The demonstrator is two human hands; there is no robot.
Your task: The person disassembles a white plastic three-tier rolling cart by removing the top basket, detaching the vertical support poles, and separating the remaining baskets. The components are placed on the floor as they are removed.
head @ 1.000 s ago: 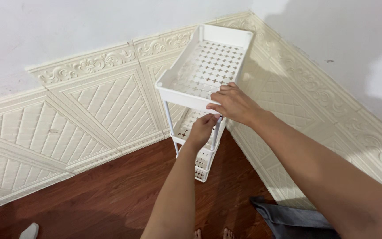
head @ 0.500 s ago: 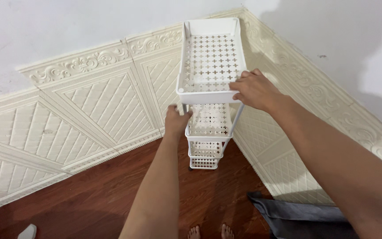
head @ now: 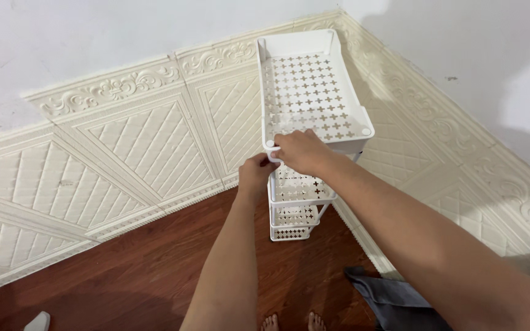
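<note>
A white plastic shelf rack [head: 314, 92] with several perforated tiers stands in the room corner on thin poles. My right hand [head: 302, 151] grips the near left corner of its top tray. My left hand [head: 256, 173] is just below it, closed around the front left pole under that corner. The lower tiers [head: 294, 214] show beneath my hands, partly hidden by them.
Cream embossed wall panels [head: 124, 153] line both walls above a dark wood floor [head: 154, 270]. A grey cloth [head: 394, 303] lies on the floor at the right. My toes [head: 292, 322] show at the bottom edge, and a small white object [head: 38, 320] lies at bottom left.
The rack has turned so its near end swings right. My right hand moved from the tray's right corner to its left corner, and my left hand rose to the pole beneath it.
</note>
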